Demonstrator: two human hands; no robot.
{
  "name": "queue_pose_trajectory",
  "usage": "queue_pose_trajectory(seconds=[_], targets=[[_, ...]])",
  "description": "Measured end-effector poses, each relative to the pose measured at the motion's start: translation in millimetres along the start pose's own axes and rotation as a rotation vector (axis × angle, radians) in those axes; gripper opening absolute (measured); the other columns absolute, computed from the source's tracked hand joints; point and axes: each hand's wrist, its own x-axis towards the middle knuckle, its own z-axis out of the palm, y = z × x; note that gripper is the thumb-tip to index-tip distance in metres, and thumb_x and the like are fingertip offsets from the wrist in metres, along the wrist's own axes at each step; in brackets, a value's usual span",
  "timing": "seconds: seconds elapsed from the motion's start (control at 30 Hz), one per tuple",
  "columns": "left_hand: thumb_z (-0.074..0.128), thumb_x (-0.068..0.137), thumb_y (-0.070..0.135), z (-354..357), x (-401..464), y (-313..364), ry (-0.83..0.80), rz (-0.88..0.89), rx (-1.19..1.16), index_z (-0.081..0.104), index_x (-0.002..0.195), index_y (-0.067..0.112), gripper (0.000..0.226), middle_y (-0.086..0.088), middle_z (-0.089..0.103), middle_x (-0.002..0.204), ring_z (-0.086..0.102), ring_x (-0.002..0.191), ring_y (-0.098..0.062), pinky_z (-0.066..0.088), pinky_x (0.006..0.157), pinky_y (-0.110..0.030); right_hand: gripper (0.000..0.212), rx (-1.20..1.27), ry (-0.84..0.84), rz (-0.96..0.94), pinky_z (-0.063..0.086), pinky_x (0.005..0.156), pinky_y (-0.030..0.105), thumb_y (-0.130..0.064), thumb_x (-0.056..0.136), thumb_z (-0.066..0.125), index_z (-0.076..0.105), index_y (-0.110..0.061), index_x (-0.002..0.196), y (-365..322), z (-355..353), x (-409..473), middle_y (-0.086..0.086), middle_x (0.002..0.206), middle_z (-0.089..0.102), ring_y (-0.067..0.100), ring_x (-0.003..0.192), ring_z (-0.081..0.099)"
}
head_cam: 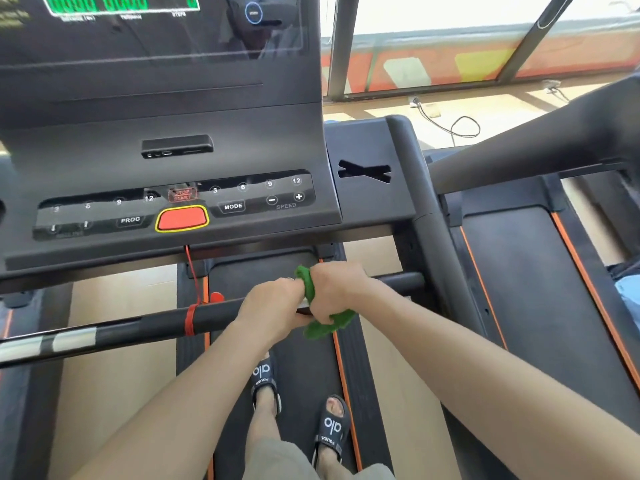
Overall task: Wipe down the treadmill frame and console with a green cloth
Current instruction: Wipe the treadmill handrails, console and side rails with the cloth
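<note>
The console (pixel 166 188) overhangs the far side, the crossbar (pixel 138 327) blocks the middle, and there's open room near, above the belt (pixel 298 358).

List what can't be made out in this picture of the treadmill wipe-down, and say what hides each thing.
- Head view: the bar under both hands is covered by the green cloth, the right hand and the left hand.
- Head view: the green digits on the console are cut by the top edge.
- Head view: the leftmost console buttons are too blurred to read.
</note>
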Motion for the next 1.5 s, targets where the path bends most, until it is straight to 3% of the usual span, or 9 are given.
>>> queue_pose_trajectory(seconds=[0.2,0.3,0.47,0.63,0.9,1.07,1.3,1.37,1.5], targets=[[0.068,0.085,0.05,2.7,1.8,0.8,-0.008,-0.016,0.016,0.057,0.114,0.023,0.041,0.001,0.066,0.1,0.067,0.091,-0.027,0.053,0.074,-0.037,0.044,-0.154,0.92,0.023,0.046,0.096,0.046,-0.001,0.07,0.064,0.061,-0.011,0.112,9.2,101.8,-20.4,0.008,0.107,0.06,0.034,0.101,0.058],[0.065,0.087,0.052,3.6,0.3,1.0,-0.007,0.011,0.026,0.051,0.118,0.027,0.042,0.001,0.065,0.098,0.066,0.091,-0.028,0.055,0.075,-0.04,0.046,-0.21,1.08,-0.026,0.042,0.108,0.052,0.002,0.084,0.053,0.059,-0.01,0.127,19.6,123.0,-20.1,0.012,0.121,0.06,0.037,0.115,0.055],[0.063,0.088,0.05,0.4,-0.8,6.1,0.0,-0.025,0.072,0.057,0.114,0.019,0.041,-0.002,0.064,0.105,0.065,0.098,-0.029,0.049,0.076,-0.036,0.043,-0.08,0.376,-0.122,0.046,0.068,0.035,-0.024,0.064,0.075,0.055,-0.021,0.102,36.7,38.0,-17.1,-0.002,0.09,0.062,0.027,0.085,0.064],[0.063,0.088,0.051,-0.8,0.5,6.0,-0.015,-0.012,0.102,0.053,0.112,0.018,0.042,-0.003,0.062,0.108,0.062,0.1,-0.029,0.046,0.074,-0.036,0.046,0.179,-0.326,0.044,0.064,0.073,0.04,-0.024,0.056,0.088,0.068,-0.015,0.096,36.1,-20.5,4.1,0.003,0.087,0.075,0.027,0.077,0.075],[0.062,0.089,0.054,-0.9,-1.3,8.2,0.003,-0.02,0.122,0.043,0.099,0.018,0.042,-0.003,0.062,0.103,0.062,0.097,-0.029,0.039,0.066,-0.035,0.047,-0.305,0.978,-0.15,0.046,0.075,0.042,0.002,0.067,0.062,0.06,-0.014,0.111,79.4,89.1,-27.8,0.005,0.092,0.058,0.032,0.082,0.054],[0.06,0.09,0.055,-0.6,-1.3,10.0,0.006,-0.022,0.149,0.036,0.093,0.02,0.042,-0.002,0.059,0.098,0.061,0.093,-0.028,0.037,0.064,-0.034,0.055,-0.298,0.72,-0.112,0.045,0.065,0.037,-0.008,0.056,0.077,0.05,-0.017,0.103,89.9,61.0,-29.4,0.004,0.086,0.057,0.031,0.077,0.058],[0.06,0.09,0.054,3.0,-3.6,8.5,0.052,-0.015,0.155,0.037,0.093,0.022,0.039,0.005,0.047,0.086,0.055,0.082,-0.025,0.036,0.062,-0.033,0.053,0.064,-0.319,0.071,0.062,0.078,0.036,-0.033,0.06,0.091,0.063,-0.022,0.104,96.3,-26.0,-13.0,0.001,0.099,0.07,0.022,0.086,0.071],[0.06,0.09,0.053,2.5,-3.5,8.1,0.056,-0.013,0.155,0.037,0.092,0.022,0.039,0.005,0.047,0.085,0.057,0.083,-0.026,0.037,0.062,-0.034,0.042,0.009,-0.169,0.073,0.059,0.074,0.035,-0.027,0.064,0.085,0.061,-0.019,0.098,89.7,-10.2,-17.3,0.0,0.093,0.068,0.024,0.086,0.069],[0.06,0.089,0.053,0.5,-2.4,8.3,0.056,-0.019,0.157,0.039,0.093,0.021,0.038,0.003,0.053,0.088,0.053,0.077,-0.025,0.039,0.062,-0.034,0.039,-0.184,0.762,0.02,0.046,0.075,0.04,-0.006,0.062,0.073,0.058,-0.017,0.096,89.4,67.1,-39.5,0.003,0.086,0.06,0.032,0.084,0.057]])
